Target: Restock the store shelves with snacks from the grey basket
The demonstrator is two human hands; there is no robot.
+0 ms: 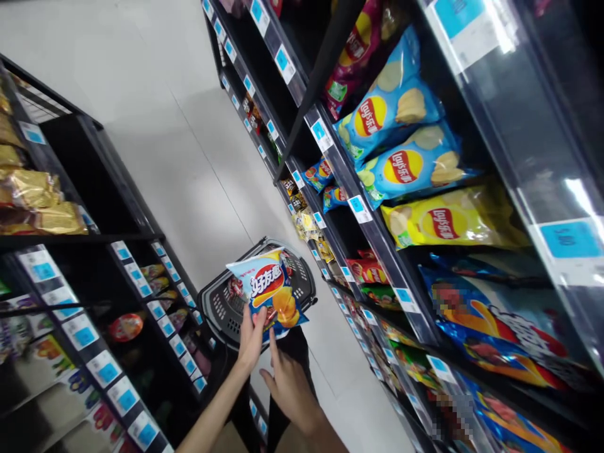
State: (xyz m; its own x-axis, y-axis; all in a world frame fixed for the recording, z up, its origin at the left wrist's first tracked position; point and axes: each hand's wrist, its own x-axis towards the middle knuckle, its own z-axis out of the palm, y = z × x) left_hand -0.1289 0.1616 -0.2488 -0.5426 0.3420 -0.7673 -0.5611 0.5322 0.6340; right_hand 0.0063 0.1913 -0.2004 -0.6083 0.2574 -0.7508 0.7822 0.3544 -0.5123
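Observation:
A blue and white bag of potato chips (285,302), printed with red and yellow and pictures of chips, is tilted over a dark shopping basket (219,311). My left hand (251,336) grips the bag by its lower left edge, thumb on the front. The index finger of my right hand (290,380) points up at the bag's bottom edge, close to it or touching, with the thumb spread away. Whether the right fingertips bear any of the bag cannot be made out. Some red packaging shows inside the basket, mostly hidden behind the bag.
Black shelves with blue and white price labels (360,209) flank a grey floor aisle (207,157). On the right lie blue chip bags (401,167) and a yellow chip bag (448,217). Gold-wrapped packs (35,192) fill a shelf at the left.

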